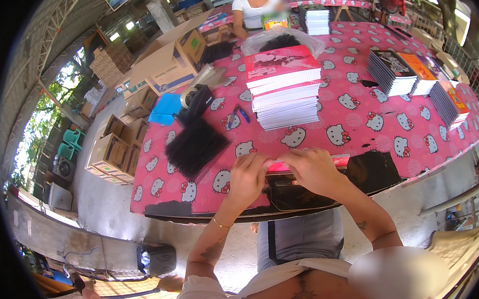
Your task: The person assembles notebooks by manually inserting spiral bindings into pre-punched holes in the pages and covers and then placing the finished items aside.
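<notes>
At the near edge of the table, my left hand [249, 173] and my right hand [312, 169] are side by side, fingers closed on a pink-red notebook [341, 160] seen almost edge-on. My fingers cover most of it. Black patches of the table edge lie under and beside it. Straight ahead stands a tall stack of notebooks [285, 87] with red covers and white pages. To the left, near my left hand, lies a pile of thin black binding coils [197, 148]. Behind it are a black tape dispenser [195, 104] and blue pens [239, 117].
The pink table [336, 136] has a cat-patterned cover. More notebook stacks [391, 72] stand at right. A plastic bag [282, 40] holds black coils behind the tall stack. Cardboard boxes [169, 55] are at left. Across the table is another person [254, 10] in a white shirt.
</notes>
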A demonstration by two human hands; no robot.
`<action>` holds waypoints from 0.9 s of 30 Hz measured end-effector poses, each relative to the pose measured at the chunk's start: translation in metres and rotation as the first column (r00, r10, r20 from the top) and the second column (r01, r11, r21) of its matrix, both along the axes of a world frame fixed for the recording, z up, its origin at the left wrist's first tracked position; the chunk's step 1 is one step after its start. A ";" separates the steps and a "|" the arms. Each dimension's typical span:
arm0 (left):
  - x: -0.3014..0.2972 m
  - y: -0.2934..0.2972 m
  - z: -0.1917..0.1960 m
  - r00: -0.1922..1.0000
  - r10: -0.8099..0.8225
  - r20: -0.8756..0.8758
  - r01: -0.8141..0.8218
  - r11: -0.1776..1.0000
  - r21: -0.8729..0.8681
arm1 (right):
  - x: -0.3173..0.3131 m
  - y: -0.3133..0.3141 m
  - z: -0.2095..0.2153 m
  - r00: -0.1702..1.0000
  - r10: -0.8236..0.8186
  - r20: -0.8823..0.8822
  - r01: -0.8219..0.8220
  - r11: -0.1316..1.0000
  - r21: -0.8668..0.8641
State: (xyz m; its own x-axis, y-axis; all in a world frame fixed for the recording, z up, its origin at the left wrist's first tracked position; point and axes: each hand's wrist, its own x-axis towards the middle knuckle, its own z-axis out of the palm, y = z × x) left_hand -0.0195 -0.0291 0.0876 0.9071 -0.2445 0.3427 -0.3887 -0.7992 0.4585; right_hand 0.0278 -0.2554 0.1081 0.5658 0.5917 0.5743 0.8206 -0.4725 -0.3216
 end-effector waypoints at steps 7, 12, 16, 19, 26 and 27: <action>0.000 -0.032 0.007 0.988 0.012 0.154 -0.038 0.985 0.166 | 0.000 -0.008 -0.004 0.999 -0.040 0.018 0.042 0.997 -0.061; -0.035 -0.049 -0.065 0.916 0.157 0.368 -0.320 0.839 0.440 | 0.002 0.009 -0.014 0.997 -0.064 0.032 0.065 0.998 -0.029; -0.008 -0.062 -0.025 0.919 0.180 0.351 -0.306 0.887 0.346 | 0.004 -0.013 -0.010 1.000 -0.023 -0.013 0.022 0.997 -0.069; -0.033 -0.061 -0.067 0.918 0.182 0.351 -0.325 0.854 0.407 | -0.003 -0.023 -0.007 0.999 -0.024 0.040 0.027 0.998 -0.057; -0.023 -0.066 -0.047 0.952 0.163 0.258 -0.264 0.862 0.433 | 0.000 -0.036 -0.004 0.995 -0.062 -0.081 0.041 0.972 -0.230; -0.030 -0.065 -0.061 0.949 0.173 0.264 -0.277 0.857 0.435 | 0.001 -0.035 -0.006 0.997 -0.077 -0.019 0.073 0.983 -0.166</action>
State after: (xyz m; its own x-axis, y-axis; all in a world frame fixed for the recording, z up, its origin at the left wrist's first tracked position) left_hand -0.0493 -0.0939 0.0266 0.8765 -0.2189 0.4287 -0.2164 -0.9747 -0.0553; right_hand 0.0285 -0.2904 0.1022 0.6255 0.6322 0.4573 0.7732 -0.5809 -0.2544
